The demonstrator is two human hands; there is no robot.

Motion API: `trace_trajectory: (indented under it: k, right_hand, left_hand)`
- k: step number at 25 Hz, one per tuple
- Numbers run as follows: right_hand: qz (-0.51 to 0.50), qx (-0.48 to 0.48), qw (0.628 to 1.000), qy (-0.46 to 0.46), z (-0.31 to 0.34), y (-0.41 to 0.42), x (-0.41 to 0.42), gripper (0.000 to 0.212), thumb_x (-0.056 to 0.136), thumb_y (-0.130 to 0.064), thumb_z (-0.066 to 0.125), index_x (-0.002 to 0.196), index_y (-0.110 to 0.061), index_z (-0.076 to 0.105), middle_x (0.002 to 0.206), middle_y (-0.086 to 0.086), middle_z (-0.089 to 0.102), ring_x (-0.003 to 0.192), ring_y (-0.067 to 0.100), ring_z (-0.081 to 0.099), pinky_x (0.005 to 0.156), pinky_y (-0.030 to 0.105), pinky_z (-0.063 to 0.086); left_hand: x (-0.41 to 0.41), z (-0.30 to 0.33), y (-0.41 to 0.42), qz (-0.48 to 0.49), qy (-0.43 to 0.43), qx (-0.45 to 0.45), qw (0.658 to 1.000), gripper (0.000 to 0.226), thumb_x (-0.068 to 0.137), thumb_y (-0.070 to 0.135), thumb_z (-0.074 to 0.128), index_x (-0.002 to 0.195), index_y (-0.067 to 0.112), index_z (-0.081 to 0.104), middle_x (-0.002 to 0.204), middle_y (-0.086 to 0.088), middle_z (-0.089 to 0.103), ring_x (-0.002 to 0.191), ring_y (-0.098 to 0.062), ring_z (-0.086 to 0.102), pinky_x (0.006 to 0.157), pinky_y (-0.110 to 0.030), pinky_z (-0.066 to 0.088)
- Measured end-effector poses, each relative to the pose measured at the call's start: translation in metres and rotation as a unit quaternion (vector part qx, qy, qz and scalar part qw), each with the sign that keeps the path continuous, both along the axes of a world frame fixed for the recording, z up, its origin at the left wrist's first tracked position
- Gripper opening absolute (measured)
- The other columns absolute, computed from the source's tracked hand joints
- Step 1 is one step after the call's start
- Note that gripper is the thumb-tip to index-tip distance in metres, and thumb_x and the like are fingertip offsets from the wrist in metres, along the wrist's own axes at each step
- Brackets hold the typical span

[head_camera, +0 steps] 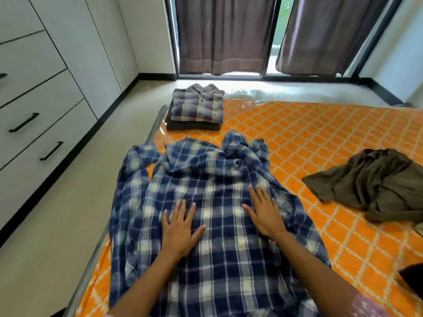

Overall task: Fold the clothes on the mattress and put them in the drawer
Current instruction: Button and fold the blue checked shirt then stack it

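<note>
While the blue plaid shirt [206, 202] is spread mid-mattress [320, 138], it is pressed flat by the left hand [179, 227] and right hand [265, 213], fingers straight, gripping nothing, smoothing before folding; folded clothes [196, 108] are stacked at 12 o'clock.

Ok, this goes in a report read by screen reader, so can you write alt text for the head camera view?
Both hands, left hand and right hand, press flat on a blue plaid shirt spread on an orange patterned mattress. Beyond it sits a folded stack topped by a grey plaid shirt; a crumpled olive garment lies to the right, white drawers to the left.

Grey curtains [231, 33], white wardrobe [75, 37]
</note>
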State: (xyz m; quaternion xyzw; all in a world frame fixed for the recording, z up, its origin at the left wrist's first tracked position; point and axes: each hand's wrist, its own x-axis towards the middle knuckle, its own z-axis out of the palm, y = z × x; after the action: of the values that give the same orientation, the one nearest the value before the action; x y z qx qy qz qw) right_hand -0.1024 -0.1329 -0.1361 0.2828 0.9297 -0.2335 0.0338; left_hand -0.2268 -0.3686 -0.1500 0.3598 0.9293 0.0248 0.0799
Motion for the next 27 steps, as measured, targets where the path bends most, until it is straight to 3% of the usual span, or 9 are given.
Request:
trace_trajectory:
  k: [2,5,7,10,14,16,18,21,27]
  right_hand:
    - [-0.031,0.029,0.996,-0.072,-0.017,0.018,-0.005,0.069,0.096,-0.059,0.024,0.152,-0.025,0.002,0.159,-0.003,-0.006,0.147,0.016,-0.005,0.116,0.049,-0.002]
    - [-0.14,0.138,0.976,0.098,-0.011,0.035,-0.02,0.053,0.098,-0.049,0.03,0.127,-0.012,0.055,0.131,0.01,0.056,0.121,0.032,0.049,0.096,0.049,0.033]
    - [-0.216,0.173,0.951,0.137,-0.001,0.065,-0.057,0.042,0.096,-0.044,0.043,0.119,-0.012,0.058,0.119,0.015,0.059,0.109,0.035,0.053,0.088,0.046,0.037]
    - [-0.285,-0.054,0.953,0.084,0.008,0.12,-0.109,0.038,0.095,-0.038,0.051,0.109,-0.004,0.061,0.111,0.022,0.06,0.096,0.032,0.055,0.078,0.037,0.043]
    - [-0.435,-0.349,0.79,0.254,0.012,0.176,-0.107,0.028,0.101,-0.014,0.039,0.086,0.005,0.053,0.07,0.017,0.053,0.06,0.026,0.047,0.058,0.035,0.04]
    - [-0.354,-0.289,0.859,0.23,0.006,0.185,-0.102,0.045,0.1,-0.033,0.045,0.102,0.01,0.058,0.074,0.019,0.06,0.063,0.025,0.051,0.063,0.035,0.042]
    - [-0.159,-0.143,0.965,0.149,0.001,0.165,-0.109,0.046,0.092,-0.048,0.054,0.082,-0.005,0.068,0.068,0.009,0.06,0.062,0.019,0.049,0.062,0.029,0.038]
    - [-0.062,0.057,0.991,0.105,0.002,0.142,-0.12,0.033,0.093,-0.031,0.055,0.069,-0.011,0.065,0.068,0.009,0.058,0.064,0.026,0.056,0.054,0.03,0.034]
    - [-0.538,-0.004,0.802,0.259,0.049,0.216,-0.037,0.035,0.101,-0.012,0.034,0.12,0.008,0.056,0.123,0.03,0.056,0.11,0.042,0.052,0.078,0.041,0.034]
  left_hand:
    - [-0.011,-0.022,-0.005,0.02,0.013,0.005,1.0,0.091,0.082,0.079,-0.004,0.15,0.023,0.017,0.157,-0.009,0.016,0.145,-0.016,-0.014,0.112,-0.049,-0.009]
    - [-0.011,-0.026,0.005,0.024,0.029,0.046,0.998,0.076,0.091,0.07,0.015,0.137,0.018,0.048,0.144,-0.012,0.045,0.139,-0.023,0.021,0.109,-0.051,0.008]
    - [-0.023,-0.019,0.044,0.003,0.064,0.097,0.993,0.073,0.094,0.066,0.014,0.131,0.016,0.053,0.141,-0.013,0.048,0.133,-0.025,0.03,0.105,-0.049,0.015]
    - [-0.037,0.0,0.131,-0.089,0.07,0.095,0.989,0.078,0.092,0.069,0.005,0.143,0.021,0.039,0.152,-0.013,0.031,0.143,-0.026,0.018,0.108,-0.048,0.008]
    - [-0.036,-0.009,0.203,-0.097,0.07,0.034,0.992,0.09,0.083,0.077,-0.003,0.151,0.022,0.017,0.158,-0.012,0.011,0.144,-0.031,0.015,0.109,-0.051,-0.011]
    - [-0.032,-0.019,0.208,-0.078,0.06,0.026,0.995,0.09,0.082,0.078,0.001,0.15,0.021,0.02,0.157,-0.014,0.013,0.144,-0.031,0.015,0.11,-0.053,-0.006]
    - [-0.028,-0.035,0.208,-0.073,0.064,0.037,0.995,0.094,0.077,0.081,-0.005,0.15,0.023,0.005,0.158,-0.011,-0.005,0.146,-0.027,-0.006,0.112,-0.052,-0.014]
    - [-0.027,-0.035,0.206,-0.078,0.08,0.058,0.992,0.095,0.074,0.083,-0.008,0.149,0.025,0.001,0.157,-0.009,-0.011,0.145,-0.025,-0.013,0.112,-0.051,-0.016]
    - [-0.027,-0.038,0.206,-0.075,0.073,0.06,0.993,0.095,0.08,0.082,0.0,0.151,0.022,0.017,0.158,-0.013,0.005,0.146,-0.029,0.002,0.113,-0.053,-0.003]
